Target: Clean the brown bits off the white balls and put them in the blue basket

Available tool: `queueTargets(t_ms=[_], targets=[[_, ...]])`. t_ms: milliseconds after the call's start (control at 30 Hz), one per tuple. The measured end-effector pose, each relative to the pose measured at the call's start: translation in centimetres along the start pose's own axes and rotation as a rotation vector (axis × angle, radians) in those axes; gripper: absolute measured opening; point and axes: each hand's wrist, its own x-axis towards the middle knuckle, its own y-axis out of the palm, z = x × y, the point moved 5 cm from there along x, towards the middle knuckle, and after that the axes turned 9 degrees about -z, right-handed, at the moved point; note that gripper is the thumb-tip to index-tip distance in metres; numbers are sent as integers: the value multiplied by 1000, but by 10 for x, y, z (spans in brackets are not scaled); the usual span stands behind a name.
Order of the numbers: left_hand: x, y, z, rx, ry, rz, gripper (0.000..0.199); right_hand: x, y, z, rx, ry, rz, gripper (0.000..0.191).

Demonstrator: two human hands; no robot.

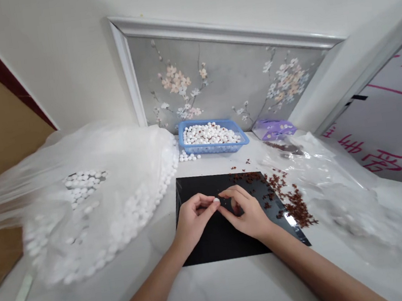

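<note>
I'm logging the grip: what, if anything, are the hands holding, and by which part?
The left hand pinches a small white ball by its side, between thumb and fingertip; whether the right hand holds anything cannot be told.

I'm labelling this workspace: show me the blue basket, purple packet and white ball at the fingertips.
Blue basket (215,148), head view, front wall.
Purple packet (277,129), head view, visible middle.
White ball (216,199), head view, visible middle.
</note>
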Motion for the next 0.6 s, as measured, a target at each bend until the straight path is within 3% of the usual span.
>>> queueTargets(t_ms=[200, 600], targets=[[0, -1, 0, 14, 11, -10, 19, -2, 0, 0, 1, -36, -54, 14], [2, -1, 2, 18, -7, 6, 19, -4, 5, 2, 6, -30, -18, 13]])
